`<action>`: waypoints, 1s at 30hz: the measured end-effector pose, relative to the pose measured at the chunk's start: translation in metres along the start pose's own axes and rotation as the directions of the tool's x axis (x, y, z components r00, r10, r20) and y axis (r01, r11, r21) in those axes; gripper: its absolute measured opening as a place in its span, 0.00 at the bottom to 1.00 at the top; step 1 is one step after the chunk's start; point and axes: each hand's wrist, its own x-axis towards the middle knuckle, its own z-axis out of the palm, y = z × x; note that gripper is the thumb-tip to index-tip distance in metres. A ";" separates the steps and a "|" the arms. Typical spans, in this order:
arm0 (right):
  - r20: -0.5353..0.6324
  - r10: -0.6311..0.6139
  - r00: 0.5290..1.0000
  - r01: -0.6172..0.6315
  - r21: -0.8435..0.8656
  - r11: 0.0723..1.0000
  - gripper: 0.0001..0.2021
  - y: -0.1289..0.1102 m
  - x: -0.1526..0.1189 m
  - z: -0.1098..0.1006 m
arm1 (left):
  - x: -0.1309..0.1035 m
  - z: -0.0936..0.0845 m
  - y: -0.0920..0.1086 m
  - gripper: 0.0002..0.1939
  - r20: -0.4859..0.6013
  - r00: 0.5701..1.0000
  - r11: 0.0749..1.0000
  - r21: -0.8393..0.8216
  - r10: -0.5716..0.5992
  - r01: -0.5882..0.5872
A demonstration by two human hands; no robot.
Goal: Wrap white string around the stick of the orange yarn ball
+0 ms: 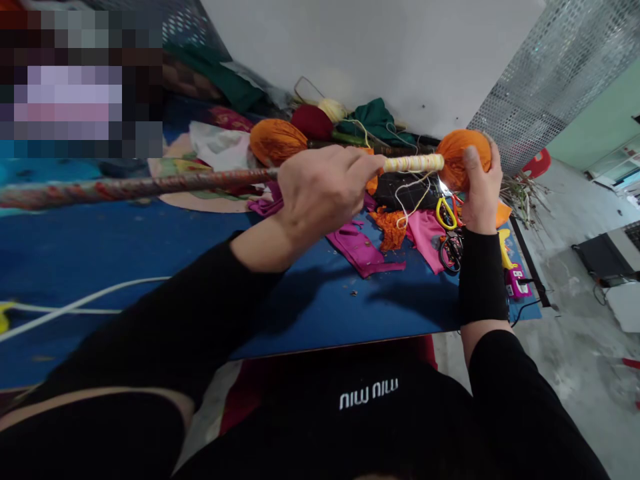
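Observation:
My left hand (325, 183) is closed around a long stick (150, 185) with a mottled red-grey surface, held level above the blue table (310, 307). Right of that fist, cream yarn (415, 163) is wound tightly about the stick, and a loose strand hangs below. An orange cloth-covered ball (457, 160) sits at the stick's right end. The fingers and thumb of my right hand (483, 183) grip this ball from its right side. Behind my left hand lies a second orange cloth-covered ball (278, 141), partly hidden.
Magenta cloth scraps (357, 250), a pink cloth (427, 237) and yellow-handled scissors (446, 213) lie under the stick. Dark-handled scissors (451, 253) are near my right wrist. A dark red ball (311, 122) stands behind. A white cable (100, 293) crosses the table at left.

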 end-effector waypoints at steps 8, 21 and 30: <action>-0.016 -0.048 0.999 0.048 -0.008 0.999 0.32 0.007 -0.003 0.005 | 0.001 0.001 0.004 0.28 0.061 0.998 0.999 -0.031 -0.035 0.037; 0.180 0.008 0.984 0.024 -0.171 0.985 0.18 -0.004 0.000 -0.010 | -0.004 0.015 0.004 0.24 0.121 0.992 0.987 -0.161 0.020 -0.001; 0.143 -0.072 0.987 0.070 0.021 0.997 0.22 -0.025 -0.001 -0.013 | 0.002 0.001 0.001 0.27 0.171 0.984 0.968 -0.230 -0.058 0.097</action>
